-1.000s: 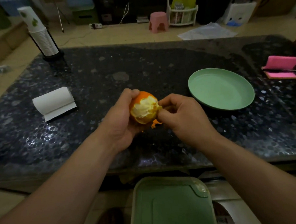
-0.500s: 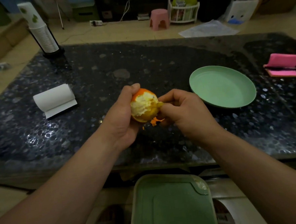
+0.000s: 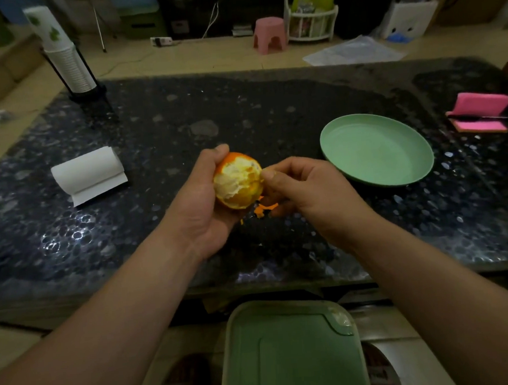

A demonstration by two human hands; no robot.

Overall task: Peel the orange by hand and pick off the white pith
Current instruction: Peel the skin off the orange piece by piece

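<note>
Since the earlier frames the orange [image 3: 238, 180] has turned slightly in the grip, so its bare pith patch now faces the camera. Both hands hold nearly the same station above the bench [image 3: 151, 115].

Left hand [image 3: 201, 205]: the fingers are curled round the orange's left side and underside, with the thumb over the top. It carries the fruit clear of the bench.

Orange: it sits between the hands and is near round, with no useful long axis. Peel [image 3: 229, 159] remains along the top, right and bottom rim.

Right hand [image 3: 310, 191]: the fingers are curled, with thumb and forefinger pinching the peel edge at the orange's right rim. A scrap [image 3: 264, 210] hangs just below; whether it is still attached cannot be told.

The next tear probably runs rightward, away from the left hand. The plate [image 3: 425, 162] lies further right, well apart.
</note>
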